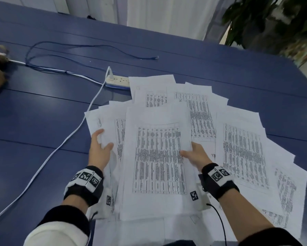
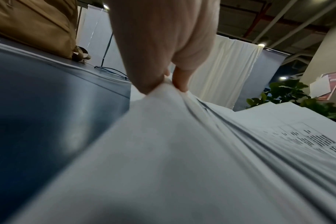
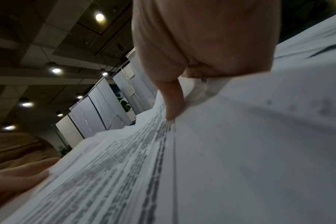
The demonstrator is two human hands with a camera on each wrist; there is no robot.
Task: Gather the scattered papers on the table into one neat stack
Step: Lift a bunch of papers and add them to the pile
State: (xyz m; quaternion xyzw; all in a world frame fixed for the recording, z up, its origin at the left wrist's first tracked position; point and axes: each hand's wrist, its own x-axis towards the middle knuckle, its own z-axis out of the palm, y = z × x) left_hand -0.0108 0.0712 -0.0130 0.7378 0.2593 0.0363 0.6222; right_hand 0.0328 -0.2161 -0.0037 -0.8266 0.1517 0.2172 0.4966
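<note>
A dark blue panelled table (image 1: 42, 121) carries a fanned spread of white printed paper sheets (image 1: 241, 150) from its centre out toward 4 o'clock, each sheet bearing dense black tables of text. On top, at 6 o'clock, lies a thicker, roughly squared bundle of sheets (image 1: 158, 157). The left hand (image 1: 99, 148) pinches a few sheets at the bundle's left edge, thumb over fingers. The right hand (image 1: 196, 154) grips the bundle's right edge, thumb on top. At 11 o'clock of the spread, a white power strip (image 1: 118, 80) trails a white cable (image 1: 48, 160).
</note>
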